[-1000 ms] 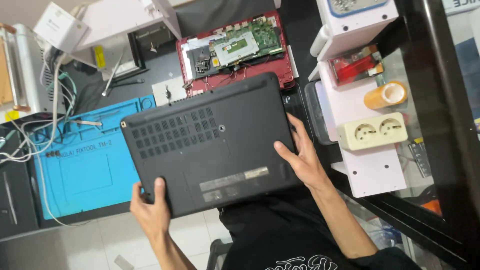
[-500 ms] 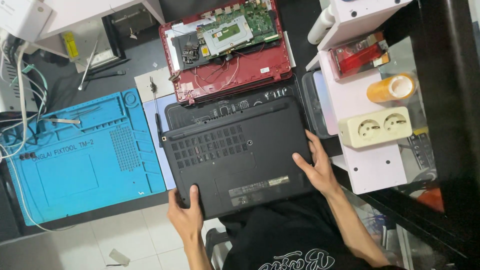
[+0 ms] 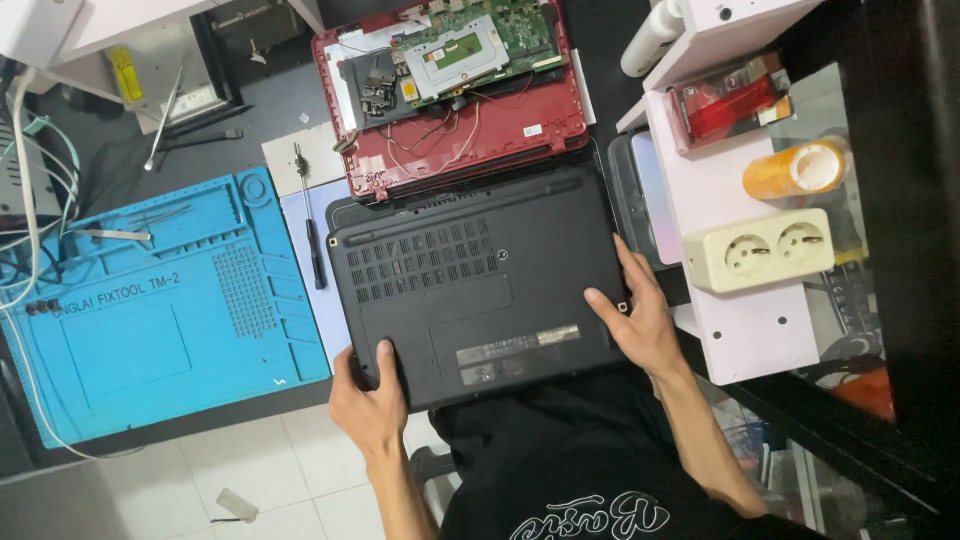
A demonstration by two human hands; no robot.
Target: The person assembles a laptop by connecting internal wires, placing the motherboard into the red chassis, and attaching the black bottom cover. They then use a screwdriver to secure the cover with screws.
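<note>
A black laptop (image 3: 470, 290) lies upside down, its vented underside facing up, at the near edge of the dark bench. My left hand (image 3: 368, 400) grips its near left corner, thumb on top. My right hand (image 3: 640, 320) holds its right edge, fingers spread over the bottom panel. Just beyond it sits an opened red laptop (image 3: 455, 110) with its green circuit board and wires bared.
A blue repair mat (image 3: 150, 310) covers the left of the bench, with a black screwdriver (image 3: 312, 235) beside it. To the right are a white shelf (image 3: 740, 330), a cream double socket (image 3: 765, 250), an orange tape roll (image 3: 795, 170) and a red case (image 3: 725, 105).
The black laptop has come down from a tilted, lifted pose and moved right, now lying flat below the red laptop. Both hands stayed on it.
</note>
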